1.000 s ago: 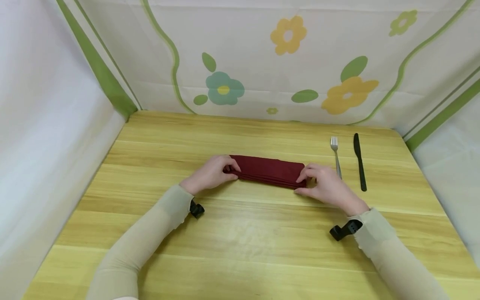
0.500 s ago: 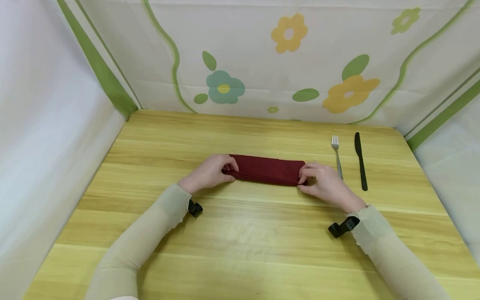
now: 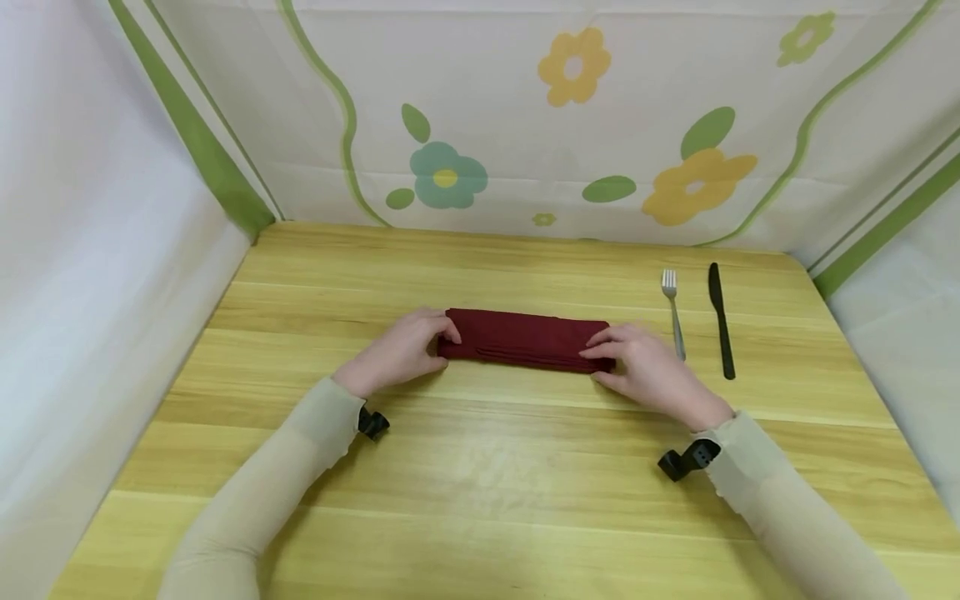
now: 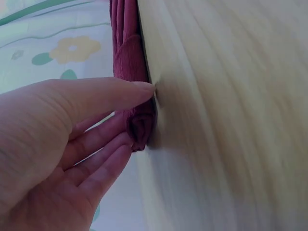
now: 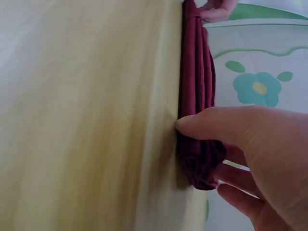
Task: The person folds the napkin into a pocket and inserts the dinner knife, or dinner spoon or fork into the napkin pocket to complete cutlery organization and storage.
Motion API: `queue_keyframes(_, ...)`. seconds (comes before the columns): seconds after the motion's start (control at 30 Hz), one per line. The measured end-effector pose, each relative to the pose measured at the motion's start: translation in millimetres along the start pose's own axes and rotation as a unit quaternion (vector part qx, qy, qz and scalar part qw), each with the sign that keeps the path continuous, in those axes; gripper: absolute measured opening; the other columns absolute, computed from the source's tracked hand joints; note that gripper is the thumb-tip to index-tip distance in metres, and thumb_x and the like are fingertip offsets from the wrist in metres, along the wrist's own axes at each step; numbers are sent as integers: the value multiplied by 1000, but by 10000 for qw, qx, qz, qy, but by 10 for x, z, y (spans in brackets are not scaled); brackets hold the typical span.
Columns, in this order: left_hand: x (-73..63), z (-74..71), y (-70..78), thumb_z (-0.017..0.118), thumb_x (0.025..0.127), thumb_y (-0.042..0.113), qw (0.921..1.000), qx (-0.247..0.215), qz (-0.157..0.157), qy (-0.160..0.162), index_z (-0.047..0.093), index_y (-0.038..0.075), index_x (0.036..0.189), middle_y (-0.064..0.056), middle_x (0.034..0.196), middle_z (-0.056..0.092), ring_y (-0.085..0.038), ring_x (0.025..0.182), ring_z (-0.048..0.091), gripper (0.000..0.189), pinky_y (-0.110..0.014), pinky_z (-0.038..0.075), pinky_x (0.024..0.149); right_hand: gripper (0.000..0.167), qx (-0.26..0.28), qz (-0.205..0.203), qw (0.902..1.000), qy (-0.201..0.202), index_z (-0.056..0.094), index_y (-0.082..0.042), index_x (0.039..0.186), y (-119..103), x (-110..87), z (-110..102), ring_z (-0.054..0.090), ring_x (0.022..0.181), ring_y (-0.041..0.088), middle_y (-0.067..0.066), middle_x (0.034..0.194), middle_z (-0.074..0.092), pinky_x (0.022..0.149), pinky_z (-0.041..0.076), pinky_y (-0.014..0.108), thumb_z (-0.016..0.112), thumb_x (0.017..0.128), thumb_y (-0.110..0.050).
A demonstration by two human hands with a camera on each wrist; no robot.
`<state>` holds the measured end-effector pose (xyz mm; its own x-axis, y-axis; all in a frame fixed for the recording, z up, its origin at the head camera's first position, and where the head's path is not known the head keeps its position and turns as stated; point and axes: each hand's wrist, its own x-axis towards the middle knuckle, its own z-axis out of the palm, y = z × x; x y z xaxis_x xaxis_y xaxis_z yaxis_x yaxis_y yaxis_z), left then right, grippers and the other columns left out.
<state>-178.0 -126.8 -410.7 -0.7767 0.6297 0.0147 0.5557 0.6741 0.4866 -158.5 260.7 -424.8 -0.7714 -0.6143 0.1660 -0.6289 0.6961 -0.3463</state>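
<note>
Head view, our left hand [image 3: 397, 348] and right hand [image 3: 654, 373] pinching folded dark-red cloth strip [image 3: 525, 337] between them, yellow wooden tabletop [image 3: 480, 467] wide before it, far edge [image 3: 480, 237] behind.

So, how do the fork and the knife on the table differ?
The fork is silvery, while the knife is black. The fork has prongs; the knife has a plain blade. The knife shows whole, but the fork's handle end may be hidden behind the right hand. Both lie on the table, handles toward the near side.

Fork [image 3: 673, 313] beside a knife [image 3: 721, 321] (black)
</note>
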Motion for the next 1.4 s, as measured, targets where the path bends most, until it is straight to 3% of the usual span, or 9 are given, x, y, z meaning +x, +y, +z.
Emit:
queue_keyframes(0.1,11,-18,-23,84,84,2,9999,-133,45,-26,72,5,108,-6,108,69,-24,102,63,27,-37,52,91,23,13,-88,9999,-55,81,-12,106,8,-23,10,63,108,28,6,116,69,91,52,49,85,84,-9)
queue_keyframes(0.27,23,-36,-28,80,88,2,9999,-73,95,-51,73,5,107,-5,108,70,-22,101,65,21,-36,53,89,17,54,-106,9999,55,81,-12,99,18,-16,15,66,103,27,5,109,72,89,54,48,84,83,-9)
queue_keyframes(0.47,6,-10,-29,72,95,5,9999,-32,94,37,71,5,111,-4,111,68,-22,104,63,16,-37,52,92,19,485,322,9981,191,77,-11,101,37,-15,-11,66,85,18,4,102,74,76,56,40,80,83,-7)
queue_keyframes(0.57,-11,-10,-20,68,98,5,9996,-169,81,198,67,4,114,-5,114,64,-21,104,59,16,-37,50,92,20,663,410,9963,355,76,-12,101,54,-21,-44,65,80,14,1,99,74,72,55,38,78,83,-6)
queue_keyframes(0.83,-10,-108,56,54,106,7,9936,-701,131,876,54,4,122,-8,119,58,-23,114,54,16,-41,46,97,21,729,18,9891,1280,76,-15,100,79,10,-181,68,84,14,-5,95,74,69,57,44,74,84,-1)
queue_keyframes(1.07,-9,-159,111,46,110,13,9884,-1004,-72,1140,50,5,126,-8,118,59,-21,98,56,19,-39,48,83,23,707,-76,9858,1521,76,-13,103,19,45,-317,69,84,12,-5,95,74,62,50,26,71,86,1)
queue_keyframes(1.23,7,-153,129,40,111,14,9852,-1127,-112,1286,48,2,131,-12,121,58,-24,98,57,25,-41,48,85,23,970,258,9871,1244,74,-12,112,-20,67,-367,66,83,14,-2,102,72,54,43,24,65,94,-1)
queue_keyframes(1.4,53,-81,105,39,111,9,9839,-1328,-429,1114,51,0,129,-16,121,60,-27,107,59,23,-44,48,91,24,1539,935,9831,320,68,-12,125,29,114,-318,63,91,18,4,116,69,75,49,35,53,106,-11)
